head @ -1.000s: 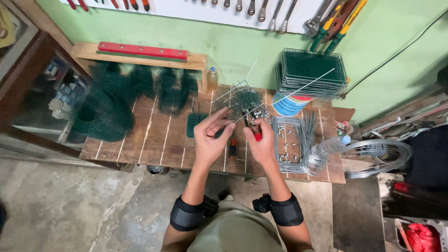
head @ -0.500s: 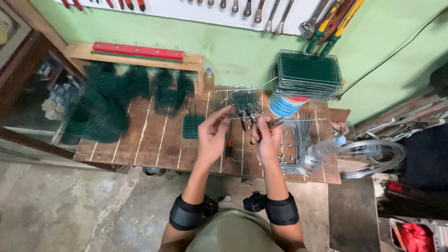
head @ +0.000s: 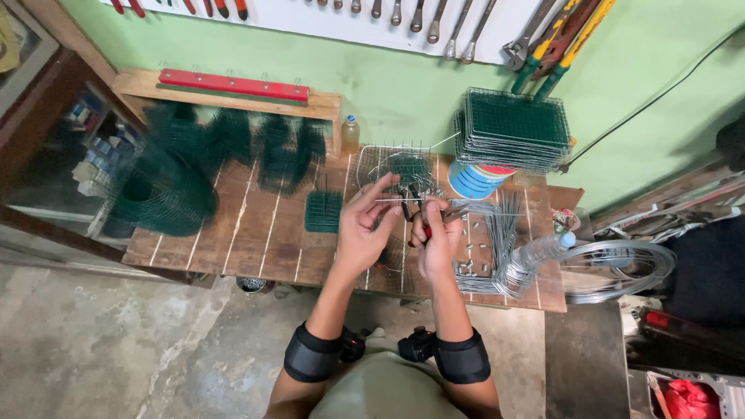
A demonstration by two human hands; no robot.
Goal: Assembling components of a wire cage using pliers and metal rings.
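Since the earlier frames our hands have drawn slightly nearer to us over the bench, and the wire piece has come down with them. Our left hand (head: 361, 233) is partly closed, fingertips pinching a thin straight wire (head: 403, 201) held level above the wooden workbench (head: 256, 233). Our right hand (head: 438, 237) is curled tight around red-handled pliers (head: 419, 221), whose nose meets the wire just in front of a small wire-mesh basket (head: 400, 167) standing on the planks. The bench is slatted brown wood. On its left lies a roll of green mesh (head: 159, 194); at the right a stack of green mesh panels (head: 512, 132) sits on a blue tub. Cut wire rods (head: 504, 233) lie by our right hand. Behind it, a green wall (head: 388, 77) carries a white board of hanging wrenches (head: 434, 19). The floor below is bare concrete (head: 116, 349).
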